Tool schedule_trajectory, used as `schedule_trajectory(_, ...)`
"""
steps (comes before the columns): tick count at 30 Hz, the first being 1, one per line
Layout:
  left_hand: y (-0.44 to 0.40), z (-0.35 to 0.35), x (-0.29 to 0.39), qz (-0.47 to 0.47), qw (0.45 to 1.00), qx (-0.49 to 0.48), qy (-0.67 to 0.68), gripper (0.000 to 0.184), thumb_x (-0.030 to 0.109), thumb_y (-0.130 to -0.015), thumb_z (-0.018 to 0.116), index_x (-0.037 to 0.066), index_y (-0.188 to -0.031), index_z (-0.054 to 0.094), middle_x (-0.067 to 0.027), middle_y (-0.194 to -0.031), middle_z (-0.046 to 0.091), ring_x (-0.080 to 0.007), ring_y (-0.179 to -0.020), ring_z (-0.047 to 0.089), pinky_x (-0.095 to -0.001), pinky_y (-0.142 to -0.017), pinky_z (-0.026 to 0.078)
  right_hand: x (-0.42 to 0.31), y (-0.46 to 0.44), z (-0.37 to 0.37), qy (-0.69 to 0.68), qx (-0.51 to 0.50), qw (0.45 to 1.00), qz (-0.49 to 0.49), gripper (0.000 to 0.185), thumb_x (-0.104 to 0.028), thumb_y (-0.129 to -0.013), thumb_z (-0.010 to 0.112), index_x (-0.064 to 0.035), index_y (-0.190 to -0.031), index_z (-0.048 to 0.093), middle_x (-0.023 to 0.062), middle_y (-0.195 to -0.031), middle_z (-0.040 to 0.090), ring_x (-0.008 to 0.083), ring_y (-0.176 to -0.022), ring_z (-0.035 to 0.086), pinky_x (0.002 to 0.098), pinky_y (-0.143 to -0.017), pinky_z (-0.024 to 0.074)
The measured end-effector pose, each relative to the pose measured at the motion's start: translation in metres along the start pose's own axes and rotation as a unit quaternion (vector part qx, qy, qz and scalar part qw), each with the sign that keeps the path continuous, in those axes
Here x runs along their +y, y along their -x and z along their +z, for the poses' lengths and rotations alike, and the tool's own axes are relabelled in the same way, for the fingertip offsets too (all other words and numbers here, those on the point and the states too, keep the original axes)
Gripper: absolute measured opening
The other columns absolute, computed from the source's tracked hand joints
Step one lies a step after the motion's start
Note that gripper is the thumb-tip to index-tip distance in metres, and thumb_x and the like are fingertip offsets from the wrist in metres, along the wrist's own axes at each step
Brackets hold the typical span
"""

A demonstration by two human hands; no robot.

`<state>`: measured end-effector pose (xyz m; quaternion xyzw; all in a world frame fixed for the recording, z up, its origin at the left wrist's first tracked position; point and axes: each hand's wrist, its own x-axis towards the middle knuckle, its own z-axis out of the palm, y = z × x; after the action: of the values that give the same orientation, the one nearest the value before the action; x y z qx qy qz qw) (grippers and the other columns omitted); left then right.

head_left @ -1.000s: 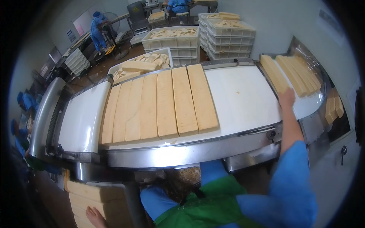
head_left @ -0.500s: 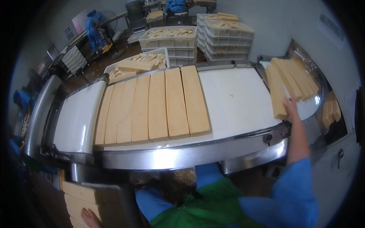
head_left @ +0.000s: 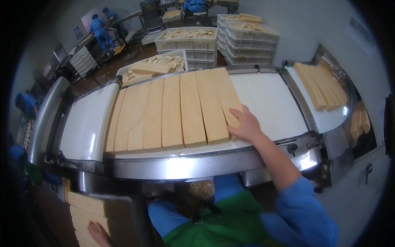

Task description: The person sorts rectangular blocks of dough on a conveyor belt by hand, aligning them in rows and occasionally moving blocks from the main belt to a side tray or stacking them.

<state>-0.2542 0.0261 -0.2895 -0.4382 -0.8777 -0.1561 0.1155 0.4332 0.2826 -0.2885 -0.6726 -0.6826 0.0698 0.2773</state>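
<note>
My right hand (head_left: 245,124) grips the near end of a long pale-yellow block (head_left: 225,88), its fingers over the top and side. This block lies at the right end of a row of similar blocks (head_left: 171,111) on the white belt (head_left: 269,99), touching or nearly touching its neighbour. At the lower left, my left hand (head_left: 98,234) lies with fingers stretched out on one of several stacked blocks (head_left: 88,204). More blocks (head_left: 319,84) stand side by side on the curved end of the machine at the right.
A steel rail (head_left: 185,166) runs along the belt's near edge. Behind the belt are a crate (head_left: 186,61) of block pieces and stacked white crates (head_left: 187,44). A steel roller (head_left: 47,119) stands at the left. Co-workers in blue (head_left: 101,33) are farther back.
My right hand has moved left from the curved end with a block, which now lies against the row on the belt. My left hand has barely moved.
</note>
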Motion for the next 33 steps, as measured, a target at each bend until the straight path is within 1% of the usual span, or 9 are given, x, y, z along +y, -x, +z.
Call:
schedule_trajectory(3, 0.006, -0.008, 0.013, -0.002, 1.000, 0.005, 0.007, 0.044, 0.027, -0.097, 0.050, -0.008, -0.124, 0.052, -0.0254, -0.121, 0.053, -0.0393, -0.112, 0.051, -0.0429, -0.095, 0.042, -0.017, -0.003, 0.005, -0.024, 0.004, 0.999, 0.049, 0.057, -0.032, -0.070, 0.072, -0.0092, -0.121, 0.061, 0.0187, -0.130, 0.048, 0.0339, -0.111, 0.056, 0.0405, -0.093, 0.0481)
schedule_trajectory(9, 0.011, -0.014, 0.032, 0.002, 0.999, 0.022, 0.025, 0.040, 0.022, -0.094, 0.053, -0.007, -0.121, 0.053, -0.0262, -0.116, 0.054, -0.0418, -0.110, 0.050, -0.0459, -0.095, 0.041, 0.002, 0.001, 0.028, -0.052, 0.145, 0.986, -0.071, 0.021, -0.016, -0.076, 0.070, -0.0046, -0.093, 0.070, 0.0182, -0.122, 0.057, 0.0326, -0.116, 0.052, 0.0413, -0.098, 0.0431)
schedule_trajectory(12, 0.010, -0.017, 0.034, -0.009, 1.000, 0.012, 0.021, 0.040, 0.023, -0.094, 0.053, -0.007, -0.120, 0.053, -0.0262, -0.117, 0.054, -0.0419, -0.111, 0.050, -0.0461, -0.095, 0.041, -0.006, -0.002, 0.022, -0.076, 0.119, 0.989, -0.039, 0.012, -0.013, -0.077, 0.070, -0.0042, -0.085, 0.071, 0.0173, -0.120, 0.059, 0.0330, -0.117, 0.050, 0.0422, -0.099, 0.0419)
schedule_trajectory(23, 0.010, -0.014, 0.032, -0.019, 1.000, 0.008, 0.010, 0.041, 0.024, -0.094, 0.052, -0.006, -0.122, 0.053, -0.0267, -0.122, 0.053, -0.0423, -0.114, 0.049, -0.0461, -0.097, 0.040, -0.042, 0.006, 0.018, 0.017, 0.108, 0.983, -0.146, 0.008, -0.009, -0.075, 0.067, -0.0026, -0.071, 0.066, 0.0163, -0.102, 0.062, 0.0328, -0.105, 0.055, 0.0413, -0.091, 0.0448)
schedule_trajectory(26, 0.010, -0.011, 0.025, -0.015, 1.000, 0.007, 0.016, 0.041, 0.025, -0.097, 0.051, -0.007, -0.123, 0.052, -0.0241, -0.120, 0.054, -0.0388, -0.112, 0.052, -0.0433, -0.095, 0.043, -0.085, 0.066, 0.021, -0.090, -0.122, 0.926, -0.347, 0.008, -0.011, -0.076, 0.067, -0.0040, -0.076, 0.064, 0.0161, -0.107, 0.061, 0.0312, -0.108, 0.055, 0.0405, -0.092, 0.0450)
schedule_trajectory(27, 0.007, -0.007, 0.019, -0.009, 1.000, 0.005, 0.005, 0.042, 0.025, -0.097, 0.051, -0.007, -0.124, 0.052, -0.0242, -0.121, 0.054, -0.0389, -0.112, 0.052, -0.0433, -0.095, 0.043, -0.102, 0.090, 0.014, -0.192, -0.279, 0.902, -0.267, 0.013, -0.017, -0.078, 0.068, -0.0047, -0.080, 0.065, 0.0155, -0.113, 0.060, 0.0297, -0.113, 0.053, 0.0410, -0.096, 0.0434)
schedule_trajectory(28, 0.003, -0.002, 0.009, -0.003, 1.000, 0.005, -0.005, 0.042, 0.025, -0.097, 0.050, -0.007, -0.124, 0.052, -0.0243, -0.121, 0.054, -0.0390, -0.113, 0.052, -0.0433, -0.096, 0.043, -0.104, 0.098, 0.010, -0.194, -0.272, 0.838, -0.431, 0.019, -0.022, -0.079, 0.070, -0.0051, -0.085, 0.067, 0.0150, -0.118, 0.059, 0.0301, -0.118, 0.051, 0.0411, -0.100, 0.0416)
schedule_trajectory(30, -0.004, 0.004, -0.003, 0.005, 1.000, 0.006, -0.011, 0.043, 0.026, -0.097, 0.050, -0.007, -0.125, 0.051, -0.0245, -0.122, 0.054, -0.0393, -0.113, 0.052, -0.0433, -0.096, 0.043, -0.101, 0.098, -0.003, -0.151, -0.242, 0.860, -0.423, 0.021, -0.021, -0.078, 0.070, -0.0057, -0.093, 0.067, 0.0146, -0.119, 0.059, 0.0303, -0.118, 0.051, 0.0409, -0.101, 0.0406)
schedule_trajectory(33, -0.004, 0.009, -0.012, 0.002, 1.000, 0.007, -0.003, 0.044, 0.027, -0.097, 0.050, -0.007, -0.125, 0.051, -0.0250, -0.122, 0.053, -0.0394, -0.114, 0.052, -0.0430, -0.097, 0.043, -0.029, 0.062, -0.018, -0.183, -0.076, 0.955, -0.222, 0.024, -0.019, -0.082, 0.068, -0.0055, -0.102, 0.066, 0.0130, -0.115, 0.062, 0.0295, -0.112, 0.055, 0.0404, -0.101, 0.0418)
